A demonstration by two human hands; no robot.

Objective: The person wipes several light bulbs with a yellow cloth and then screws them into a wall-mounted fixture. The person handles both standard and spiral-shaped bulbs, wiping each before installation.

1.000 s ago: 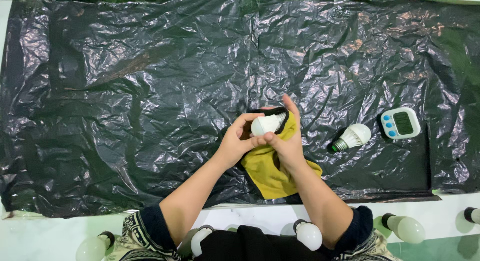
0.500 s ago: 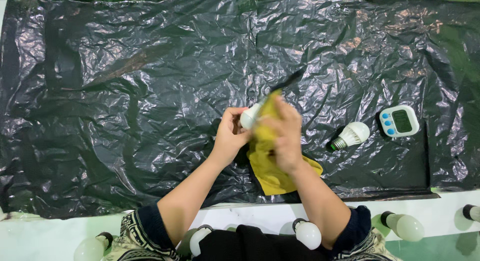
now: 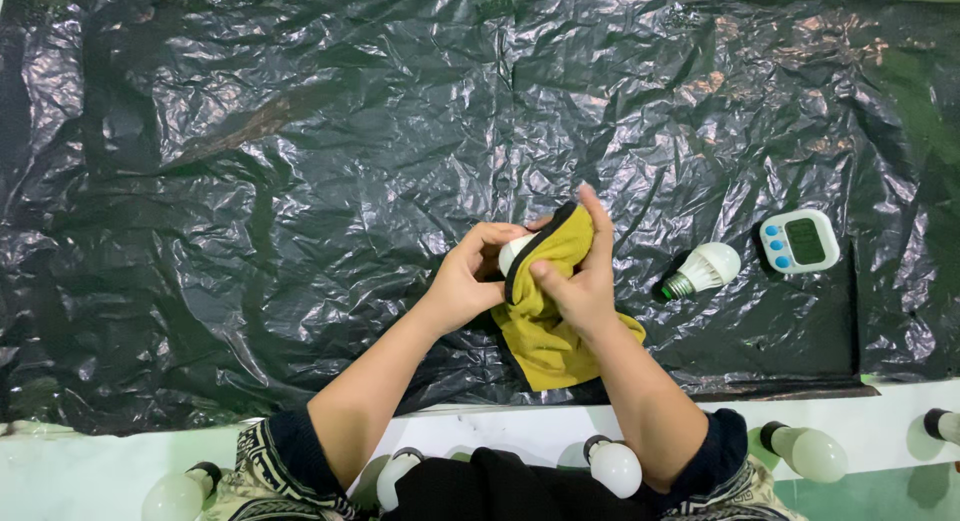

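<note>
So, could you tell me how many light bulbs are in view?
7: one held bulb, one on the plastic, five along the near edge. Others may be hidden.

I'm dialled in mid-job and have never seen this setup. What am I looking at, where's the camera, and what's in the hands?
No machine here: a person works with two bare hands, filmed by a head-worn camera looking down. The left hand holds a white light bulb; the right hand presses a yellow cloth with a dark edge around it. They work over a crinkled black plastic sheet. On it lie another white bulb with a metal screw base and a small white digital timer with blue buttons. More bulbs sit along the near edge.
</note>
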